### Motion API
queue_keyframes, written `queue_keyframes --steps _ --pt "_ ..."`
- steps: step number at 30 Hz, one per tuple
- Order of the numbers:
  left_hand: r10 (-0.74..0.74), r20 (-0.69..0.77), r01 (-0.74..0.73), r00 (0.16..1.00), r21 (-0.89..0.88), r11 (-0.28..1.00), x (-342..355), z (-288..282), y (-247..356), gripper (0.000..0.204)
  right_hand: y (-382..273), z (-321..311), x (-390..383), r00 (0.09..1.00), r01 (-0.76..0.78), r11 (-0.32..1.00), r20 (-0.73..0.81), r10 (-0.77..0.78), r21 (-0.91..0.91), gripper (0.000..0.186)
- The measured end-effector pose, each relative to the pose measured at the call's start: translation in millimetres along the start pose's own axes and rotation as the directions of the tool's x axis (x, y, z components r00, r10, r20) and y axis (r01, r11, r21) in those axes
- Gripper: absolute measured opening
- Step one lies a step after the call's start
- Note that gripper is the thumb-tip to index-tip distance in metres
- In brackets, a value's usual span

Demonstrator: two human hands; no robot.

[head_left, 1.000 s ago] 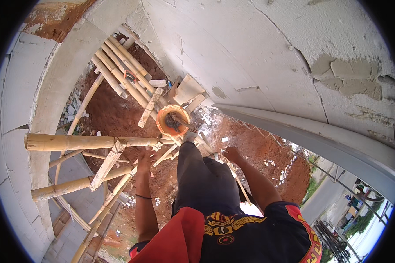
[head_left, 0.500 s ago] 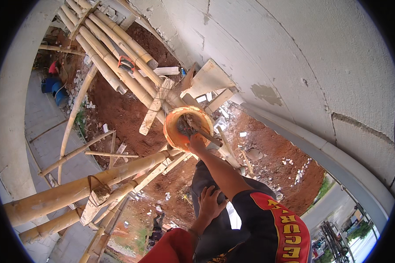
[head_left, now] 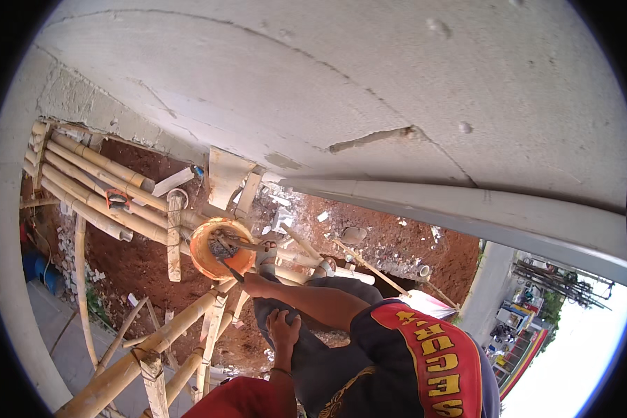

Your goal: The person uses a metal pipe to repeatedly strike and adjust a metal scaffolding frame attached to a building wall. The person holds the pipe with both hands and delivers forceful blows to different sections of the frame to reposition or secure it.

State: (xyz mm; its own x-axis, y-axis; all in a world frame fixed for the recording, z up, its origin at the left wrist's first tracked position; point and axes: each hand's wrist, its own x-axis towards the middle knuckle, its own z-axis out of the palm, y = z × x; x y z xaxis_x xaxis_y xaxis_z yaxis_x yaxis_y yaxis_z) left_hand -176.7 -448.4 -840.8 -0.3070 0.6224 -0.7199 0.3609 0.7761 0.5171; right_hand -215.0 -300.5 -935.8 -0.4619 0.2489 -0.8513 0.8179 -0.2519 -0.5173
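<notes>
An orange bucket (head_left: 242, 262), crusted round its rim, stands on the bamboo poles and holds grey mix. Inside it leans a tool with a brown wooden handle (head_left: 249, 244), its lower end in the mix. My right hand (head_left: 256, 285) is just outside the near rim, closed on a dark-handled tool (head_left: 233, 272) that reaches over the rim into the bucket. The kind of this tool is too small to tell. My left hand (head_left: 283, 329) rests on my bent knee, fingers apart and holding nothing.
Bamboo poles (head_left: 104, 187) form the platform, with an orange-handled saw (head_left: 118, 200) lying on them. Thick bamboo (head_left: 143, 345) slopes at lower left. A grey wall (head_left: 292, 90) rises ahead. Red soil (head_left: 390, 244) with rubble lies far below.
My view has turned to the right, so the bucket appears further left. My right hand has come out of the bucket with the dark-handled tool. My left hand stays on the knee.
</notes>
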Motion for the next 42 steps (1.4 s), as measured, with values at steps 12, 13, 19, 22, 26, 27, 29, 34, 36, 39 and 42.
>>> queue_keyframes --steps 12,13,19,22,26,27,29,34,36,39,42 --pt "0.281 0.495 -0.076 0.822 -0.393 0.917 -12 -166 169 0.017 -46 -170 -472 0.925 0.273 0.927 -0.334 -0.180 0.257 0.036" --pt "0.444 0.491 -0.113 0.750 -0.566 0.816 -34 -194 208 0.027 -49 -173 -490 0.886 0.269 0.933 -0.441 -0.141 0.241 0.037" --pt "0.871 0.463 -0.424 0.163 -0.765 0.485 -185 -340 397 0.028 -62 -207 -576 0.059 0.564 0.734 -0.867 -0.494 -0.379 0.026" --pt "0.938 0.311 -0.492 -0.154 -0.847 0.200 -241 -395 432 0.028 -77 -238 -609 -0.232 0.624 0.633 -0.882 -0.410 -0.458 0.024" --pt "0.894 0.010 -0.383 -0.448 -0.905 -0.182 -296 -455 445 0.029 -102 -283 -639 -0.461 0.534 0.618 -0.811 -0.360 -0.577 0.027" --pt "0.865 -0.057 -0.346 -0.499 -0.902 -0.259 -309 -469 446 0.029 -108 -291 -641 -0.484 0.558 0.600 -0.812 -0.325 -0.573 0.026" --pt "0.796 -0.172 -0.264 -0.581 -0.885 -0.383 -333 -490 449 0.029 -123 -304 -637 -0.521 0.653 0.518 -0.824 -0.223 -0.553 0.025" --pt "0.640 -0.296 -0.141 -0.709 -0.830 -0.540 -379 -527 460 0.030 -146 -326 -621 -0.501 0.647 0.528 -0.828 -0.250 -0.551 0.018" --pt "0.590 -0.311 -0.107 -0.745 -0.818 -0.565 -390 -533 464 0.030 -150 -331 -611 -0.527 0.640 0.504 -0.809 -0.261 -0.580 0.014" --pt "0.539 -0.317 -0.053 -0.780 -0.825 -0.563 -394 -522 475 0.031 -147 -332 -590 -0.291 0.862 0.394 -0.948 -0.129 -0.318 0.013" --pt "0.594 -0.286 -0.071 -0.752 -0.860 -0.505 -377 -480 494 0.031 -134 -331 -566 -0.418 0.656 0.637 -0.897 -0.140 -0.405 0.015"
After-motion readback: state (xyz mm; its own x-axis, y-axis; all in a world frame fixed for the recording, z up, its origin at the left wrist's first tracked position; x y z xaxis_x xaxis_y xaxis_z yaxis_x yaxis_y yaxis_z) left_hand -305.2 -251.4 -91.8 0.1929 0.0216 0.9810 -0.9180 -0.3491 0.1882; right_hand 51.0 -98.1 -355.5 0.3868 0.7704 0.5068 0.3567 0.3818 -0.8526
